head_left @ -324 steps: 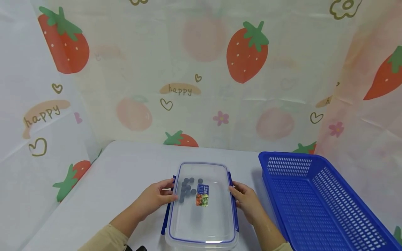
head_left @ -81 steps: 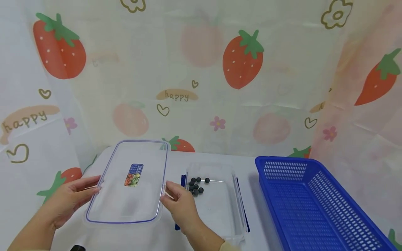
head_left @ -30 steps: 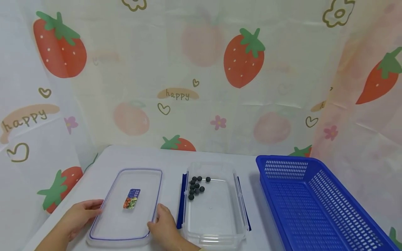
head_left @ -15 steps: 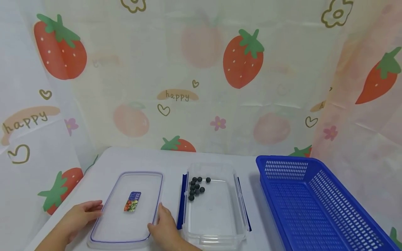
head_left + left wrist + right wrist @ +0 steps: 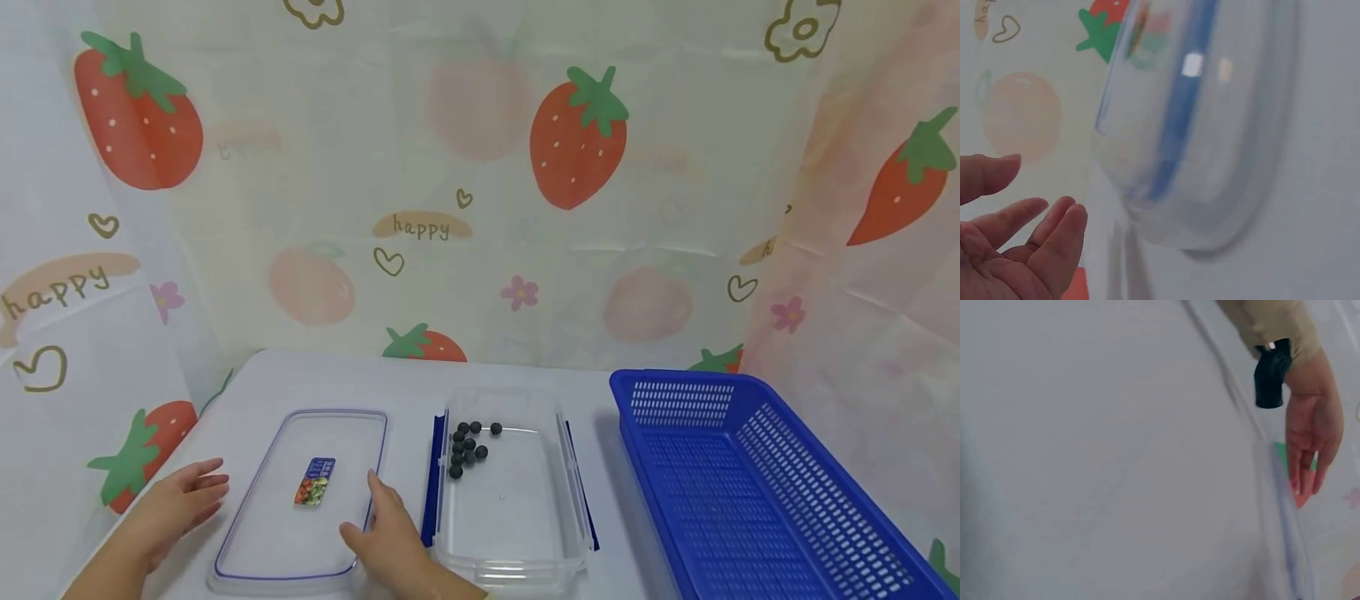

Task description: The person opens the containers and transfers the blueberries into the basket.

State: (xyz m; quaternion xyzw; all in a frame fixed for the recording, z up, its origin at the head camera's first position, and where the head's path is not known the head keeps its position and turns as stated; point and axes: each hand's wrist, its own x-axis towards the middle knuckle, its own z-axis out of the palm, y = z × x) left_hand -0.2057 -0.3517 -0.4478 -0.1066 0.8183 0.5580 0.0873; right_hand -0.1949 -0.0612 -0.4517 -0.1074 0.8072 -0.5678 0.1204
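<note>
A clear lid (image 5: 262, 525) with a blue seal line and a fruit-and-vegetable label lies flat on the white table, left of centre. My left hand (image 5: 174, 510) is off its left edge, fingers apart; the left wrist view shows a gap between that hand (image 5: 1022, 250) and the lid (image 5: 1222, 150). Beside the lid's right edge is my right hand (image 5: 392, 533), thumb and index finger spread; whether it still touches the lid I cannot tell. To the right stands the uncovered clear food container (image 5: 517, 521), with several small dark blueberry-like balls (image 5: 469, 445) at its far left.
A large blue perforated basket (image 5: 731, 483) stands on the right of the table. The container's blue side latches (image 5: 432, 483) hang out at its sides. A strawberry-print curtain (image 5: 480, 167) encloses the back and both sides.
The lid has come off the container and been laid on the table to its left. In the last half second my left hand has let go and drawn leftward; my right fingers have loosened.
</note>
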